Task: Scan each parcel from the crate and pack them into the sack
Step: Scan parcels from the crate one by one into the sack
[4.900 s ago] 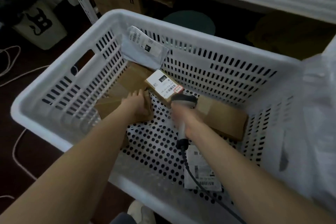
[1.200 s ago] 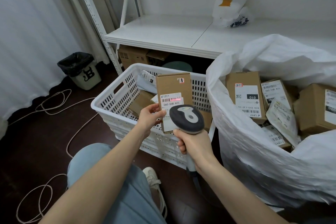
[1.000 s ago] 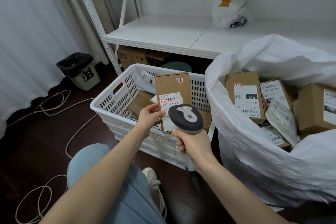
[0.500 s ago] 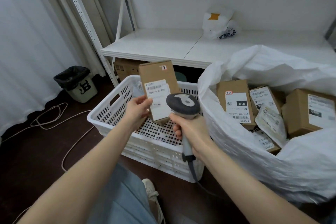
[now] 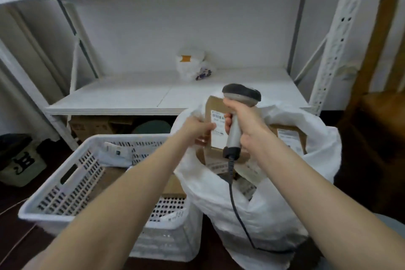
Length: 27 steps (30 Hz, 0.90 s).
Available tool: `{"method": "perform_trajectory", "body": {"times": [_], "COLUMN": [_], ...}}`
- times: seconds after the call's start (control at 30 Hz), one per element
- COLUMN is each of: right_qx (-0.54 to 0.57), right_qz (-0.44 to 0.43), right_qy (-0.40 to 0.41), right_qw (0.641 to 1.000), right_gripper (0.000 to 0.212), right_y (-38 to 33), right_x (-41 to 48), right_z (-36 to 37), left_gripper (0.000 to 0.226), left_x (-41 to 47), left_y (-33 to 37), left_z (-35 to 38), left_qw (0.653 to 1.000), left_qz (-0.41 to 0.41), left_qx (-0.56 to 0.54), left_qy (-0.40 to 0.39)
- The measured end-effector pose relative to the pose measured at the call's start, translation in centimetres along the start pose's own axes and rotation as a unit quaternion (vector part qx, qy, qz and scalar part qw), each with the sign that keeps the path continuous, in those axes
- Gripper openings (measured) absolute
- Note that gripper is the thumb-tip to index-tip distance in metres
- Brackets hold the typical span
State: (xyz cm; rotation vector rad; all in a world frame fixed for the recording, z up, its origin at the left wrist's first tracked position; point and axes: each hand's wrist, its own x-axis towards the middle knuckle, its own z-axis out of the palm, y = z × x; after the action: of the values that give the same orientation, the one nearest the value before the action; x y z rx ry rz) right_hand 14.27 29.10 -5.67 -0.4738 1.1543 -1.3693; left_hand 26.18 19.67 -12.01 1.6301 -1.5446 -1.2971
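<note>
- The left hand point(image 5: 197, 127), middle of the frame, pinches the left edge of a brown cardboard parcel point(image 5: 214, 103). Its thumb lies on the front by the white label and its fingers curl round behind.
- That parcel stands upright over the open mouth of the white sack point(image 5: 274, 210), label side towards me. Whether its lower end touches the boxes beneath, I cannot tell.
- The right hand point(image 5: 246, 121), just right of centre, is wrapped tight round the grey handle of the scanner point(image 5: 233, 136), fingers closed on the grip. The scanner's dark head sits above the fist, in front of the parcel's top right corner.
- The scanner's black cable point(image 5: 230, 171) drops from the handle and trails down over the front of the sack.
- Deeper in the sack, right of the scanner, another labelled brown box point(image 5: 289, 138) shows, with more labelled packets low in the opening.
- The white slotted crate point(image 5: 122, 138) fills the lower left of the frame, touching the sack's left side. Inside it, a pale mailer bag point(image 5: 114, 155) leans on the back wall and a brown box point(image 5: 175, 184) lies at the right end, partly hidden by the left forearm.
- Behind, across the middle of the frame, a white shelf board point(image 5: 122, 96) carries a knotted white plastic bag point(image 5: 191, 66).
- At the far left edge, a small bin point(image 5: 19, 164) with a dark liner stands on the dark floor.
</note>
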Motion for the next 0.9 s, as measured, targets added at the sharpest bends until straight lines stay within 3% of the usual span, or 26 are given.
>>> {"method": "perform_trajectory", "body": {"times": [0.17,0.27,0.33,0.43,0.63,0.73,0.9], "right_qx": [0.022,0.031,0.032,0.031,-0.045,-0.089,-0.184], "right_qz": [0.012,0.025,0.035,0.042,0.052,0.076,0.115], "right_qy": [0.083,0.086,0.080,0.060,-0.050,-0.105,-0.151], "right_qw": [0.996,0.995,0.996,0.997,0.996,0.988,0.965], "right_gripper": [0.015,0.016,0.017,0.016,0.014,0.014,0.014], "right_y": [0.0,0.4,0.7,1.2,4.5,7.8,15.7], "right_x": [2.6,3.7,4.1,4.2,2.7,2.0,3.6], "right_z": [-5.6,-6.9,-6.9,-5.8,1.7,6.4,13.2], "left_gripper": [0.017,0.019,0.009,0.039,0.022,0.020,0.019], "left_x": [5.0,6.1,6.4,6.7,3.0,1.4,0.9], "left_y": [-1.9,-1.8,-1.6,-1.4,-2.4,-6.6,-16.2], "left_z": [8.1,9.5,8.9,5.7,-6.3,-11.9,-17.3], "left_qw": [0.999,0.996,0.995,0.998,0.992,0.990,0.984], "left_qz": [-0.031,-0.007,0.007,0.021,0.083,0.041,-0.089], "left_qx": [0.037,0.088,0.098,0.054,-0.037,0.004,0.055], "left_qy": [-0.020,-0.023,-0.024,-0.014,0.086,0.136,0.144]}}
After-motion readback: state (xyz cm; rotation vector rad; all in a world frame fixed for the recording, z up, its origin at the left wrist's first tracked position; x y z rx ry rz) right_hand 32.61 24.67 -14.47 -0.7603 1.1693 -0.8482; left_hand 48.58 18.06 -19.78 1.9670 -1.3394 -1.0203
